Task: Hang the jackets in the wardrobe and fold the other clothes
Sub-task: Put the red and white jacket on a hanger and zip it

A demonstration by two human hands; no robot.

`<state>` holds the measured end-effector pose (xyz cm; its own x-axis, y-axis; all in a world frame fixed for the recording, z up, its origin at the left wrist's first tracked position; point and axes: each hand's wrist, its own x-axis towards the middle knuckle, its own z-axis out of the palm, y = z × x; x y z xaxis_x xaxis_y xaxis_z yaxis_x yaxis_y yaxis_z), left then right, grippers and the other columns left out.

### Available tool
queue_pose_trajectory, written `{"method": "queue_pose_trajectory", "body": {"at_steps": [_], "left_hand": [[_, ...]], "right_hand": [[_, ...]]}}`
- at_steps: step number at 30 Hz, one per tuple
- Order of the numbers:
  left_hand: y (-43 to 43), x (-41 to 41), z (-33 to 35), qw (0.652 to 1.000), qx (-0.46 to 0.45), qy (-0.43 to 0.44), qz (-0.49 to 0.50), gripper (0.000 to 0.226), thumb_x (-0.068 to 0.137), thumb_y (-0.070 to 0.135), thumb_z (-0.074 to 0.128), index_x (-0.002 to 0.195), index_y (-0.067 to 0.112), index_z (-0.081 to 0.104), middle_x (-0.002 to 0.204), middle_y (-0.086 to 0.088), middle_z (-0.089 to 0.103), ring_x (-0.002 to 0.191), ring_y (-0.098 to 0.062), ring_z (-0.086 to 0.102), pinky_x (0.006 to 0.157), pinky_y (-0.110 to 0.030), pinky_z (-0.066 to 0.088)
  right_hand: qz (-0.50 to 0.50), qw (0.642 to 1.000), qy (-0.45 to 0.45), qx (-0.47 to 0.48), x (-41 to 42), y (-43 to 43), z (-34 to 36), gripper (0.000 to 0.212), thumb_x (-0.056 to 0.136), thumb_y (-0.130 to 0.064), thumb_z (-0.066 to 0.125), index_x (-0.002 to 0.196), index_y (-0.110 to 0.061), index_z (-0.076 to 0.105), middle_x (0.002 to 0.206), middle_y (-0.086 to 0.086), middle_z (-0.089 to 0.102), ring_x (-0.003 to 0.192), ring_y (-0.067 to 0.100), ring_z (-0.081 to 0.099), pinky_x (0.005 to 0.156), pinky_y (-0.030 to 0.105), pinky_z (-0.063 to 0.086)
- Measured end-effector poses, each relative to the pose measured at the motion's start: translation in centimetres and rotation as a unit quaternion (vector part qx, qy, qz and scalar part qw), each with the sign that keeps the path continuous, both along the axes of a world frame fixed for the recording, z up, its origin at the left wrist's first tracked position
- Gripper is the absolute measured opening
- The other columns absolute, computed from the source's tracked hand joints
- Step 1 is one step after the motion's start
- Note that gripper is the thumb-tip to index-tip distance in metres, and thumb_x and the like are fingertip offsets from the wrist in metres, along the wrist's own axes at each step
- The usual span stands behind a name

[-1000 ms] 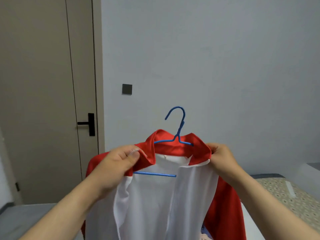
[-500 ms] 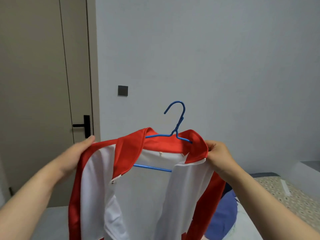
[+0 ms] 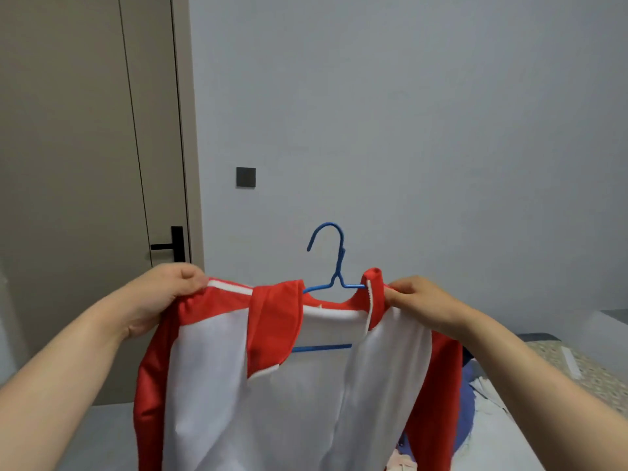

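Hanging between left hand [image 3: 163,294] and right hand [image 3: 421,300], jacket [image 3: 292,385] on hanger [image 3: 334,263].

1. The left arm [image 3: 68,372] and the right arm [image 3: 543,385] are bare and reach forward and up
2. The left hand [image 3: 163,295] is on the left, with its fingers curled, and it pinches the top edge of the jacket [image 3: 299,402]
3. The right hand [image 3: 424,302] is at about the same height, with its fingers curled, and it grips the jacket by the collar
4. The two hands are well apart
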<state>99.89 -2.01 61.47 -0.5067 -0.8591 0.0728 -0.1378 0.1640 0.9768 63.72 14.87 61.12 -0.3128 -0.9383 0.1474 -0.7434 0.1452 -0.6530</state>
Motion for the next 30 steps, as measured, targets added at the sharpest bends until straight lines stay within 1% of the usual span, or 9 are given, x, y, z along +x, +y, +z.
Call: {"method": "queue_pose_trajectory", "body": {"at_steps": [3,7,9,12,16,20,22,24,30], "left_hand": [[0.2,-0.6,0.6,0.994,-0.107,0.034,0.018,0.041,0.096,0.001,0.052,0.059,0.015,0.061,0.054,0.008,0.05,0.047,-0.001,0.042,0.045,-0.011,0.034],[0.6,-0.8,0.3,0.967,-0.231,-0.102,0.04,0.021,0.091,0.008,0.064,0.073,0.017,0.067,0.074,0.003,0.068,0.068,-0.012,0.059,0.068,-0.027,0.045],[0.7,-0.9,0.1,0.962,-0.234,-0.138,0.004,0.006,0.083,0.022,0.072,0.086,0.023,0.067,0.089,0.004,0.071,0.082,-0.014,0.066,0.077,-0.03,0.05],[1.2,-2.0,0.0,0.944,-0.256,-0.202,-0.045,0.021,0.078,0.045,0.07,0.085,0.025,0.069,0.084,0.007,0.07,0.076,-0.008,0.065,0.075,-0.027,0.05],[2.0,-4.4,-0.8,0.9,-0.341,-0.268,-0.046,0.027,0.091,0.019,0.063,0.065,0.02,0.056,0.066,0.008,0.059,0.066,-0.008,0.054,0.066,-0.03,0.041],[1.3,-4.6,-1.7,0.915,-0.351,-0.198,-0.009,0.019,0.079,0.036,0.063,0.068,0.02,0.062,0.066,0.007,0.062,0.07,-0.011,0.06,0.07,-0.035,0.046],[1.4,-5.0,-2.1,0.901,-0.379,-0.212,-0.003,0.027,0.085,0.038,0.066,0.067,0.019,0.059,0.066,0.006,0.06,0.07,-0.011,0.059,0.069,-0.035,0.047],[1.7,-5.5,-2.3,0.888,-0.409,-0.209,0.014,0.031,0.09,0.038,0.066,0.067,0.018,0.057,0.067,0.006,0.058,0.071,-0.012,0.058,0.07,-0.036,0.047],[2.0,-7.0,-2.7,0.879,-0.431,-0.205,0.02,0.042,0.082,0.057,0.046,0.073,0.018,0.059,0.073,0.007,0.059,0.076,-0.013,0.056,0.069,-0.033,0.045]], "right_hand": [[-0.06,0.995,0.035,-0.067,0.1,-0.4,-0.2,0.049,0.09,-0.053,0.057,0.07,-0.009,0.066,0.061,-0.003,0.055,0.063,0.009,0.046,0.061,0.03,0.039],[-0.052,0.981,-0.013,-0.187,-0.2,-0.3,-0.3,0.021,0.09,-0.021,0.068,0.071,-0.012,0.07,0.063,-0.002,0.06,0.067,0.007,0.048,0.063,0.032,0.041],[-0.032,0.972,-0.08,-0.219,0.1,0.0,-0.2,0.009,0.086,-0.013,0.072,0.078,-0.009,0.074,0.071,0.003,0.066,0.07,0.005,0.052,0.068,0.032,0.045],[-0.015,0.966,-0.108,-0.235,1.3,0.1,-0.4,0.004,0.082,-0.004,0.075,0.078,-0.005,0.073,0.071,0.003,0.064,0.068,0.006,0.051,0.066,0.029,0.044],[-0.017,0.973,-0.066,-0.221,2.5,-0.2,-0.9,0.013,0.079,-0.003,0.077,0.074,-0.013,0.07,0.063,-0.01,0.059,0.06,0.003,0.048,0.06,0.022,0.041],[0.006,0.98,0.084,-0.182,3.2,0.1,-0.7,0.026,0.083,-0.008,0.074,0.072,-0.028,0.06,0.065,-0.015,0.058,0.061,0.001,0.049,0.061,0.02,0.038],[0.021,0.969,0.186,-0.161,3.8,0.1,-0.7,0.011,0.088,-0.015,0.069,0.079,-0.019,0.065,0.076,-0.01,0.054,0.072,0.01,0.051,0.067,0.03,0.04],[0.013,0.955,0.241,-0.175,4.4,0.0,-1.0,0.015,0.092,-0.024,0.06,0.09,-0.012,0.069,0.082,-0.005,0.052,0.078,0.017,0.05,0.068,0.033,0.04],[0.026,0.956,0.225,-0.187,5.8,0.0,-2.3,0.023,0.092,-0.032,0.046,0.102,-0.033,0.066,0.082,-0.008,0.046,0.075,0.014,0.043,0.063,0.018,0.031]]}}
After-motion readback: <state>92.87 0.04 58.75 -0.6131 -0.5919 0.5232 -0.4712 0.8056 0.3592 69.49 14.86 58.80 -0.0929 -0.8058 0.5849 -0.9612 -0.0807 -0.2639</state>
